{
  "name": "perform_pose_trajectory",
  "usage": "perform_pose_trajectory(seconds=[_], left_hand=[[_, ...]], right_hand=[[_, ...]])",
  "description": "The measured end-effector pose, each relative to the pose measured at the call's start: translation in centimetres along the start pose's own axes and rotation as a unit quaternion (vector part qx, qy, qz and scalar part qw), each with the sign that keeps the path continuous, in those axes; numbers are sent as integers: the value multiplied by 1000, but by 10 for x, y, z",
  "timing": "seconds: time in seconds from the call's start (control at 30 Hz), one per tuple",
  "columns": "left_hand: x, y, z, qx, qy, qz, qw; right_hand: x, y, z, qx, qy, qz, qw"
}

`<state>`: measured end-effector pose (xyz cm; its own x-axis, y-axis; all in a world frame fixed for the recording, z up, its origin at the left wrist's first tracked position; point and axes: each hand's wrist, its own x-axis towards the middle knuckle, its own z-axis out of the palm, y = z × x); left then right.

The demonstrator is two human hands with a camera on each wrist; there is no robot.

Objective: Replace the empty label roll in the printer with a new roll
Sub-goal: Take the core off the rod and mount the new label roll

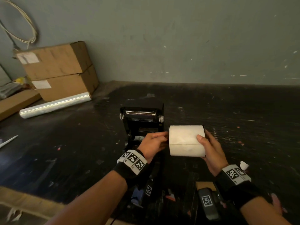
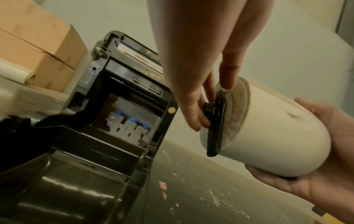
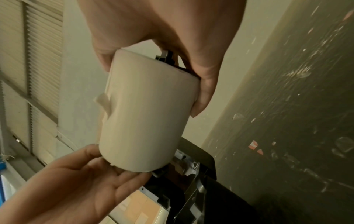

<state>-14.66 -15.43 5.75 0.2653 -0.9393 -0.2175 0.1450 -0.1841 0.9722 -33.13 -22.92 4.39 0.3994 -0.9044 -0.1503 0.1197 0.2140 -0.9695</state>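
A full white label roll is held in the air just right of the open black printer. My right hand grips the roll's right end, thumb across its front. My left hand is at the roll's left end. In the left wrist view its fingers pinch a black spindle holder that lies flat against the roll. The printer's bay is open, with no roll in it. In the right wrist view the roll has a black spindle tip showing at my right palm.
Two stacked cardboard boxes and a roll of clear film sit at the back left. The dark scuffed table runs back to a grey wall. A black device with a marker tag lies by the front edge.
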Motion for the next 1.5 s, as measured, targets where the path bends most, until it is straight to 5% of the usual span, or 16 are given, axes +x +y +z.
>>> perform_pose_trajectory(seconds=[0.27,0.43,0.53,0.67,1.03,1.5], left_hand=[[-14,3,-77,37,-67,6,997],[-10,-4,-129,17,-71,1,997],[-10,-7,-151,-8,-75,0,997],[-12,-8,-169,-7,-81,10,997],[6,-4,-182,20,-88,27,996],[22,-34,-188,194,-66,43,978]], right_hand=[[-9,12,71,-64,-4,-25,998],[-6,22,110,2,-40,52,998],[-4,31,127,73,20,60,995],[-5,45,144,18,69,38,997],[11,40,141,-109,98,-62,987],[38,71,125,-298,26,3,954]])
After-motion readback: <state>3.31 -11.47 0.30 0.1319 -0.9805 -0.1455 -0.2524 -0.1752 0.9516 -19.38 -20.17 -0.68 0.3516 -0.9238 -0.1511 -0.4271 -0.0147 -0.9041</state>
